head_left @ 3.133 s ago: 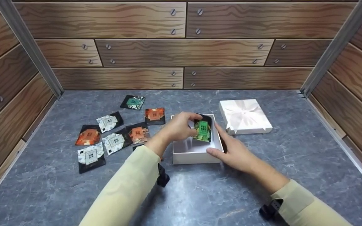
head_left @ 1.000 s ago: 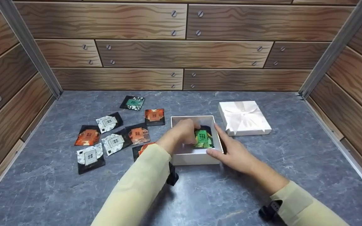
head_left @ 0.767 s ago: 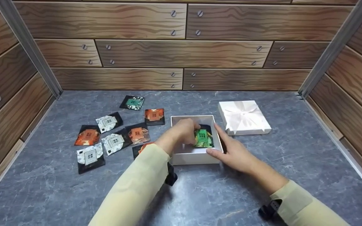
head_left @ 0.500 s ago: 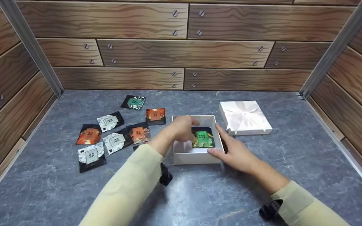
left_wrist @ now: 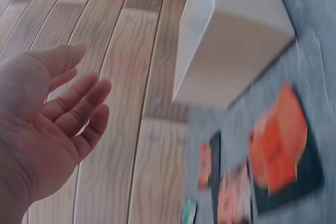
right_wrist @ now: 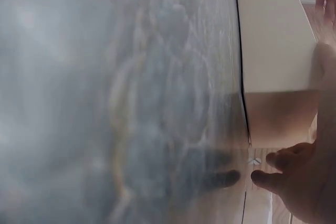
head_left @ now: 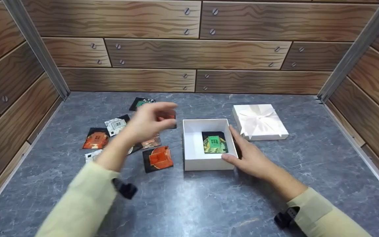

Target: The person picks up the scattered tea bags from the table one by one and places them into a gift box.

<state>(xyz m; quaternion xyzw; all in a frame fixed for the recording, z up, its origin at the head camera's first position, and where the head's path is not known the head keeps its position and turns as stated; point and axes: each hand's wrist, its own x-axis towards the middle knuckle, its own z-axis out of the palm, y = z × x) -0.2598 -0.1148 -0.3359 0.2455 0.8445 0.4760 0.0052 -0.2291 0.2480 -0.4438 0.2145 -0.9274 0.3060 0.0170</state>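
Observation:
A white box (head_left: pixel 209 165) stands on the table with its top off. A black packet with a green label (head_left: pixel 214 142) lies flat inside it, toward the right. My left hand (head_left: pixel 143 122) is in the air left of the box, above the scattered packets, holding nothing; its thumb and fingers are spread apart in the left wrist view. My right hand (head_left: pixel 252 161) rests against the box's right side, thumb on the front right corner and fingers along the right wall. An orange and black packet (head_left: pixel 158 159) lies left of the box.
Several more packets lie at left, among them an orange one (head_left: pixel 96 140) and a white one (head_left: pixel 115 125), some hidden by my left arm. A green one (head_left: pixel 140 102) lies farther back. The white lid (head_left: pixel 260 121) with a ribbon bow sits right of the box. Wood-patterned walls enclose the table.
My left hand lowered the green-labelled packet into the box, let go of it, and moved out left over the other packets. My right hand has stayed at the box's right side.

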